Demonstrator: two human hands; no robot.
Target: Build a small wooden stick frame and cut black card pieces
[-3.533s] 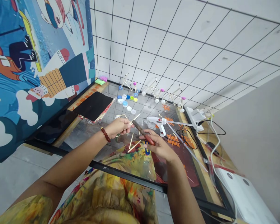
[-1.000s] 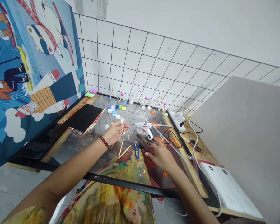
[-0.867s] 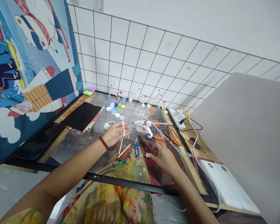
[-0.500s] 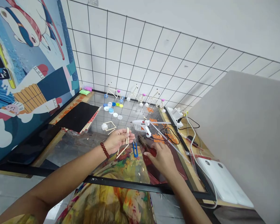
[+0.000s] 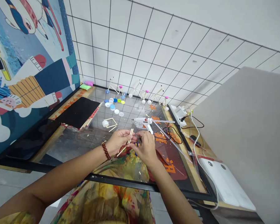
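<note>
My left hand, with a dark red bead bracelet on its wrist, holds a small bundle of thin wooden sticks over the glass table top. My right hand has come up against the left, and its fingertips touch the sticks. Whether it grips them I cannot tell. Another stick lies on the glass just below my left hand. Behind my hands lies a white glue gun.
A stick triangle with a white cap lies beyond my hands. Coloured bottle caps and three stick-and-cap models stand by the tiled wall. A black pad is at left; a power strip, cables and a white box at right.
My right hand put the red-handled pliers down on the table, then moved left to meet my left hand at the sticks. The left hand closed its open palm around them.
</note>
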